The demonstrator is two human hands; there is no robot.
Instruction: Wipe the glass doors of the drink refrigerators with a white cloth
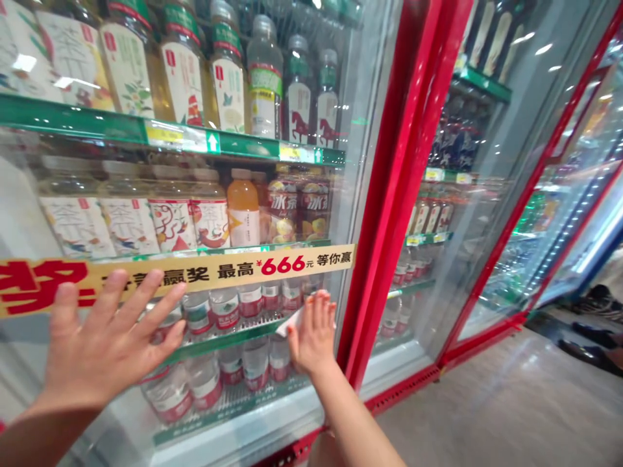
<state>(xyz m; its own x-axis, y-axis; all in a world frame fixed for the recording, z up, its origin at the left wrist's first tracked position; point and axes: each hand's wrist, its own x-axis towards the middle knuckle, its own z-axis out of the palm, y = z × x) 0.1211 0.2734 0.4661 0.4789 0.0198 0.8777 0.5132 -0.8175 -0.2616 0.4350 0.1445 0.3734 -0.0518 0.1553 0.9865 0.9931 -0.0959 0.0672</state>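
Observation:
My left hand lies flat on the glass door of a drinks cooler, fingers spread, just under a yellow promotional strip with red and black Chinese print. My right hand is at the door's right side, pressing a white sheet of paper or cloth against the glass. Behind the glass, bottled tea and orange drink stand on a green-edged shelf, and bottled water fills the lower shelves.
A red metal door frame runs up to my right, with a second glass cooler door beyond it. A polished stone floor spreads at lower right. Dark shoes lie at the far right.

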